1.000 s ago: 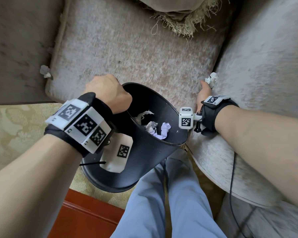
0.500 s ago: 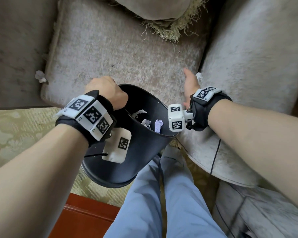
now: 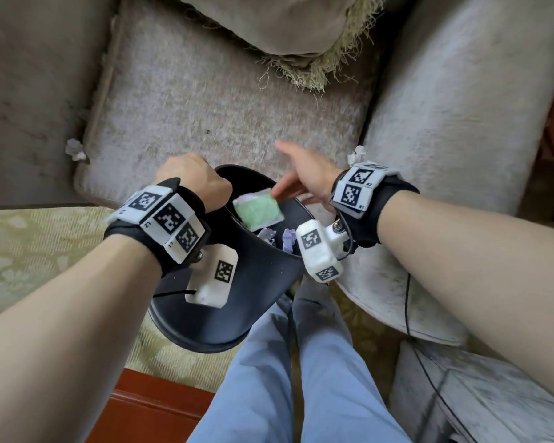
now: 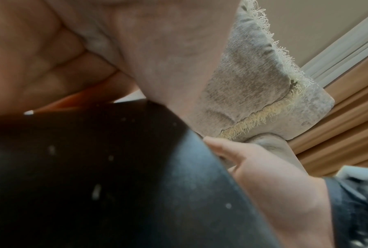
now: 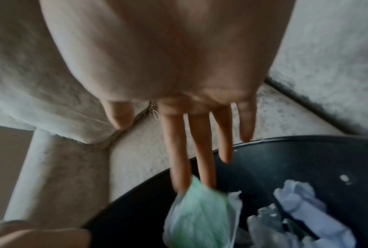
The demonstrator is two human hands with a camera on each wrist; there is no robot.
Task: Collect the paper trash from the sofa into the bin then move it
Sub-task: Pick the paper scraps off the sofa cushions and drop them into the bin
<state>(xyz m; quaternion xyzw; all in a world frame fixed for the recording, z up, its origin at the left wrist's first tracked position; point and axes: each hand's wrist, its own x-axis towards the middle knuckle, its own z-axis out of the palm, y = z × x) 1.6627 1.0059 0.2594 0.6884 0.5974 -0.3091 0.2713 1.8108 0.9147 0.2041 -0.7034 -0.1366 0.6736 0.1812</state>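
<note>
My left hand (image 3: 192,180) grips the far left rim of the black bin (image 3: 253,282), which is tilted against the sofa seat's front edge. My right hand (image 3: 288,171) hovers over the bin's mouth with straight, spread fingers (image 5: 200,151). A green and white paper (image 3: 258,211) sits just below those fingertips, inside the rim; I cannot tell if it still touches them. Crumpled white papers (image 5: 302,204) lie in the bin. One paper scrap (image 3: 75,149) lies at the seat's left edge, another (image 3: 357,154) by the right armrest behind my right wrist.
The grey sofa seat (image 3: 221,100) has a fringed cushion (image 3: 285,30) at its back and padded armrests (image 3: 461,107) on both sides. A patterned rug (image 3: 29,251) and a red wooden edge (image 3: 147,407) lie below. My blue-trousered legs (image 3: 301,378) stand by the bin.
My right hand has swung left from the armrest gap to above the bin and spread its fingers; the green and white paper now shows at the bin's mouth. The left hand still grips the rim.
</note>
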